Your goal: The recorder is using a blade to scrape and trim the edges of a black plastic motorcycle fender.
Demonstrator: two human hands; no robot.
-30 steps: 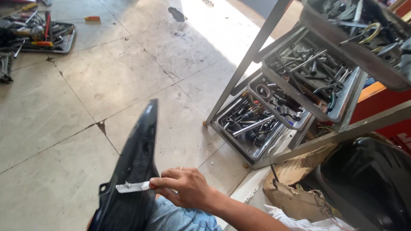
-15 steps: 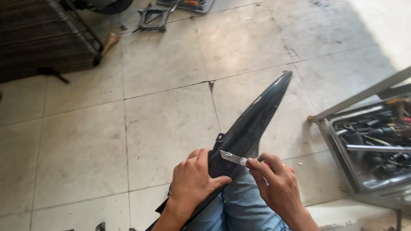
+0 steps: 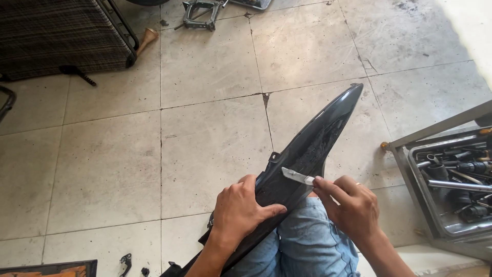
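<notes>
Two hands work a long black panel (image 3: 307,154) that runs from the lower middle of the frame up to a tip right of centre, its lower end resting on the person's denim-clad knee (image 3: 302,241). The left hand (image 3: 241,210) wraps the panel's near edge, fingers curled round it. The right hand (image 3: 353,208) pinches a small blade (image 3: 297,176) between fingertips and thumb, its tip laid on the panel's inner face.

Doing this well seems to call for a firm left grip so the panel cannot twist, a shallow blade angle, short strokes away from the left thumb, and the knee kept clear beneath the cutting line.

Around them lies a tiled floor (image 3: 205,149) with cracked joints. At the right edge stands a metal rack (image 3: 410,149) whose tray holds tools (image 3: 461,174). A striped box (image 3: 56,36) fills the upper left, and a scissor jack (image 3: 200,13) sits at the top. Nothing crowds the hands; the rack is closest to the right elbow's side.
</notes>
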